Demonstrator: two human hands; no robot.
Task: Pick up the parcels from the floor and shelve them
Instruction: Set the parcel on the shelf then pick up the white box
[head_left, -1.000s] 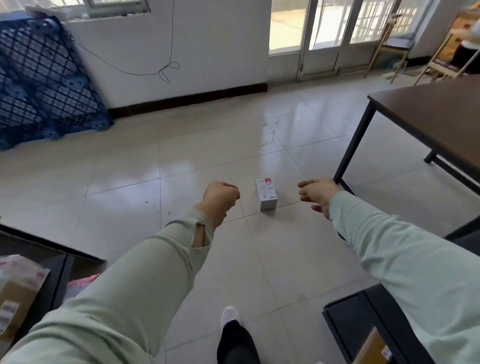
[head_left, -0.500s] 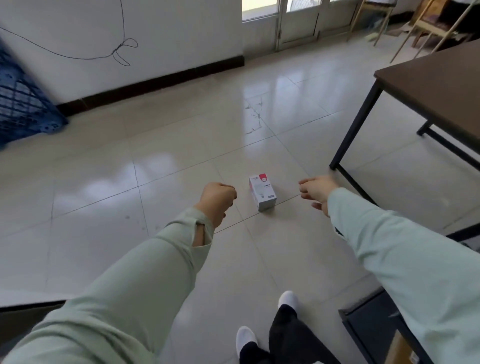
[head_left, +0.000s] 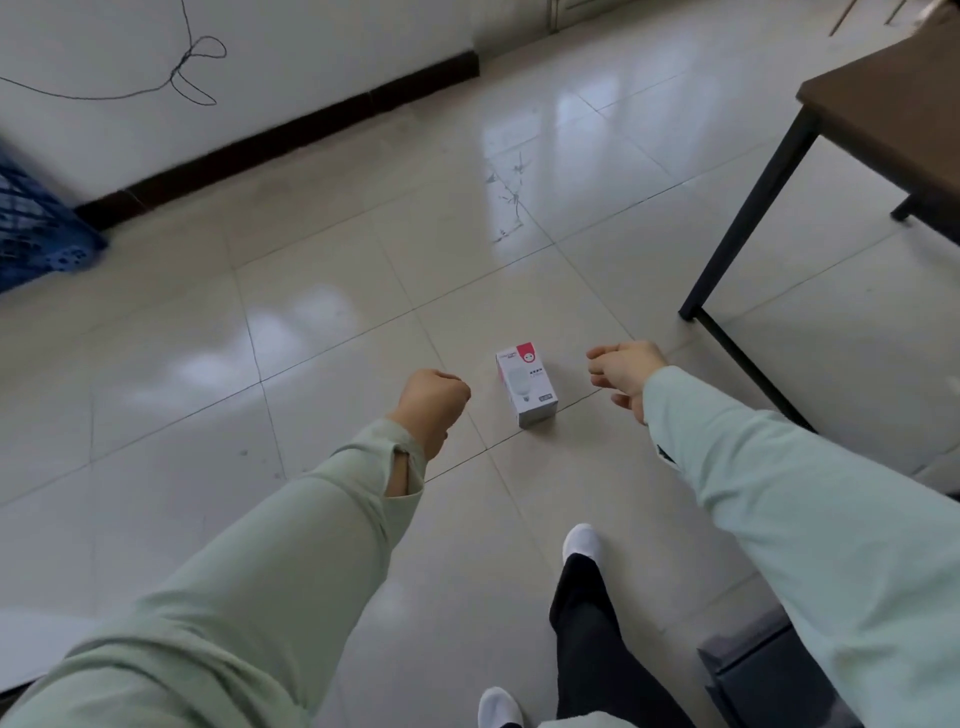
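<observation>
Parcel (head_left: 527, 387): a small white box w/ a red corner and a bulb pictured on top, seen lying flat on the tiled floor (head_left: 311, 364), its near end at a grout line, approx. mid-view. It is flanked by both hands and touched by neither.

L. hand (head_left: 434, 402) is held out just left of the parcel, fingers curled tight into a fist, nothing gripped. R. hand (head_left: 623, 371) is held out just right of it, fingers loosely curled, thumb and forefinger fwd, nothing held. Both arms are covered by pale green sleeves.

A dark table (head_left: 883, 104) on black legs is seen at right, its near leg (head_left: 748, 208) planted beyond the r. hand. A blue lattice crate (head_left: 31, 228) is cut off at the left edge. A thin cable (head_left: 192, 67) is looped on the white wall. Two white shoes (head_left: 582, 540) and dark trousers are seen at the bottom.
</observation>
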